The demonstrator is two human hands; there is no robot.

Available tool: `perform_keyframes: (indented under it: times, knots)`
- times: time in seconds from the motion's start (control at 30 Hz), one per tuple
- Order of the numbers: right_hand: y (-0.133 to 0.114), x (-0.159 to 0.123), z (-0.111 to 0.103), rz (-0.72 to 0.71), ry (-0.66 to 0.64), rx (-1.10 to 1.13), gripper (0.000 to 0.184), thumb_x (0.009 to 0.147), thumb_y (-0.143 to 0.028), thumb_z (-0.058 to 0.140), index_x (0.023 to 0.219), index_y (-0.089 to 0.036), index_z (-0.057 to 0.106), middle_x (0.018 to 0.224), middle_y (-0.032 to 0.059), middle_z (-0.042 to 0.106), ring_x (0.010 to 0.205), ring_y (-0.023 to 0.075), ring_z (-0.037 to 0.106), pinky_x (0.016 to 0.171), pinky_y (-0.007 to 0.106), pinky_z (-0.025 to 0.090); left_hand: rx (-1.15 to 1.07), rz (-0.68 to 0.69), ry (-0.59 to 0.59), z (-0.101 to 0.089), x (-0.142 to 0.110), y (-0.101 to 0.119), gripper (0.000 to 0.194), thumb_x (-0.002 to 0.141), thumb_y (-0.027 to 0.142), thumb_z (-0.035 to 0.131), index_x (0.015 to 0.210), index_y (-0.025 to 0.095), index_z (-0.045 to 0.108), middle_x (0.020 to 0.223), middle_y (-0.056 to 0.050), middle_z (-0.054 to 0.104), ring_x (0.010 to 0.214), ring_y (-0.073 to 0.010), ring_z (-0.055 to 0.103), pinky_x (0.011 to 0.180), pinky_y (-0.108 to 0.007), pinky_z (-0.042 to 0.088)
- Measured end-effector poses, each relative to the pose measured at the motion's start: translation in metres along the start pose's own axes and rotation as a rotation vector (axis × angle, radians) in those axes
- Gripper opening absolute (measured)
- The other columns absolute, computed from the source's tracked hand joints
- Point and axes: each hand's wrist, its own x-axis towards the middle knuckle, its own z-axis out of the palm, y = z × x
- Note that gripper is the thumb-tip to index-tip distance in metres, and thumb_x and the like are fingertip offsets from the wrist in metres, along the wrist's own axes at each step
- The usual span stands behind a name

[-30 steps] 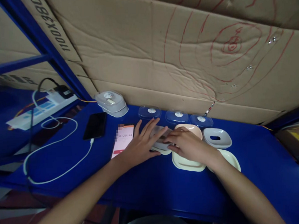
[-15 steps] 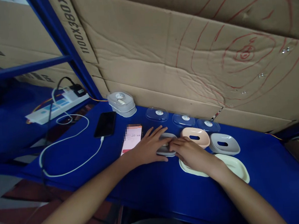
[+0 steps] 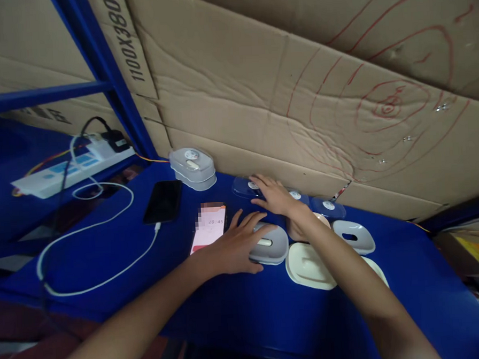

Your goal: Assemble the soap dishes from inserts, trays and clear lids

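My left hand (image 3: 237, 246) lies with fingers spread along the left side of a grey soap-dish-like tray (image 3: 281, 244). A white raised piece (image 3: 265, 242) shows in the tray's middle. Farther back, my right hand (image 3: 275, 193) reaches over a clear plastic lid (image 3: 240, 187) with a round sticker, thumb and fingers apart. Whether the fingertips touch this lid I cannot tell. Beneath my right forearm are a peach tray (image 3: 324, 220), partly hidden, and a cream base (image 3: 304, 264). A second grey tray (image 3: 360, 235) with a slot sits to the right.
Two more clear lids, a middle one (image 3: 300, 196) and a right one (image 3: 333, 209), lie along the cardboard wall (image 3: 227, 105). A covered grey box (image 3: 193, 171) stands back left. A lit phone (image 3: 209, 224), a dark phone (image 3: 163, 200) on a white cable and a power strip (image 3: 58, 175) are leftward.
My right hand has left the grey tray and moved back to the left clear lid. The white piece in the tray is now exposed. My left hand stays at the tray.
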Motion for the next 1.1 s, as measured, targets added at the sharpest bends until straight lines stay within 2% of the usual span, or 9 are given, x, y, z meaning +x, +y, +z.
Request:
perform_keyframes:
  times: [0.1,0.2,0.3,0.43,0.63,0.77,0.87,0.93,1.1]
  knots:
    - [0.003,0.018,0.012,0.029,-0.02,-0.005,0.075,0.098,-0.044,0.07,0.162,-0.021,0.038,0.164,0.0218,0.042,0.148,0.0386,0.044,0.116,0.056,0.039,0.012,-0.035,-0.02,0.0,0.0,-0.003,0.099,0.07,0.038,0.093,0.156,0.026,0.045,0.167,-0.021,0.035,0.16,-0.0418,0.026,0.127,-0.071,0.008]
    - [0.009,0.015,0.015,0.041,-0.025,-0.009,0.074,0.095,-0.048,0.075,0.156,-0.019,0.046,0.153,0.0216,0.052,0.139,0.0389,0.051,0.113,0.054,0.039,0.025,-0.053,-0.016,0.001,0.0,-0.004,0.098,0.069,0.042,0.095,0.154,0.027,0.048,0.166,-0.019,0.038,0.158,-0.0436,0.029,0.125,-0.073,0.01]
    - [0.011,-0.006,0.01,0.016,-0.048,-0.003,0.074,0.092,-0.046,0.079,0.154,-0.02,0.049,0.147,0.0187,0.055,0.133,0.0365,0.054,0.112,0.052,0.039,0.014,-0.059,-0.03,0.0,0.0,-0.004,0.089,0.072,0.041,0.093,0.151,0.029,0.053,0.159,-0.016,0.047,0.15,-0.042,0.041,0.124,-0.07,0.021]
    - [0.007,-0.048,0.0,0.007,-0.064,0.007,0.066,0.094,-0.038,0.077,0.152,-0.021,0.05,0.149,0.017,0.055,0.136,0.0345,0.053,0.113,0.05,0.041,-0.06,-0.084,-0.027,-0.006,-0.003,0.001,0.074,0.072,0.037,0.094,0.139,0.03,0.063,0.147,-0.011,0.054,0.137,-0.0391,0.052,0.114,-0.057,0.042]
    - [0.003,-0.084,-0.004,0.016,-0.028,0.111,0.059,0.099,-0.03,0.07,0.153,-0.022,0.049,0.152,0.0186,0.052,0.143,0.034,0.047,0.117,0.055,0.037,-0.167,-0.107,-0.044,-0.016,-0.006,0.008,0.07,0.072,0.035,0.094,0.135,0.033,0.065,0.155,-0.009,0.048,0.142,-0.0404,0.049,0.115,-0.055,0.044]
    - [0.006,-0.088,-0.001,0.017,-0.024,0.139,0.059,0.097,-0.025,0.073,0.149,-0.019,0.048,0.153,0.0198,0.05,0.145,0.0343,0.045,0.118,0.055,0.034,-0.21,-0.123,-0.068,-0.015,-0.006,0.006,0.076,0.071,0.033,0.094,0.14,0.035,0.06,0.158,-0.009,0.045,0.146,-0.0394,0.046,0.118,-0.055,0.043]
    - [0.006,-0.087,0.001,0.02,-0.021,0.124,0.053,0.096,-0.028,0.073,0.143,-0.019,0.049,0.154,0.0208,0.047,0.141,0.0362,0.049,0.114,0.057,0.035,-0.276,-0.134,-0.106,-0.009,-0.008,0.002,0.09,0.072,0.03,0.093,0.149,0.038,0.049,0.163,-0.009,0.039,0.148,-0.0376,0.045,0.118,-0.054,0.044]
    - [0.006,-0.086,0.0,0.016,-0.021,0.118,0.053,0.093,-0.03,0.077,0.137,-0.019,0.051,0.15,0.0194,0.051,0.136,0.0362,0.053,0.111,0.056,0.037,-0.298,-0.147,-0.105,-0.005,-0.009,-0.001,0.098,0.071,0.029,0.093,0.154,0.038,0.041,0.165,-0.01,0.035,0.146,-0.0381,0.047,0.115,-0.054,0.047]
    - [0.006,-0.089,-0.012,0.014,-0.001,0.134,0.053,0.088,-0.03,0.08,0.132,-0.02,0.052,0.134,0.0142,0.062,0.123,0.0327,0.058,0.107,0.048,0.04,-0.288,-0.133,-0.03,-0.003,-0.008,-0.001,0.099,0.069,0.03,0.092,0.153,0.035,0.04,0.155,-0.011,0.045,0.136,-0.0372,0.056,0.109,-0.052,0.052]
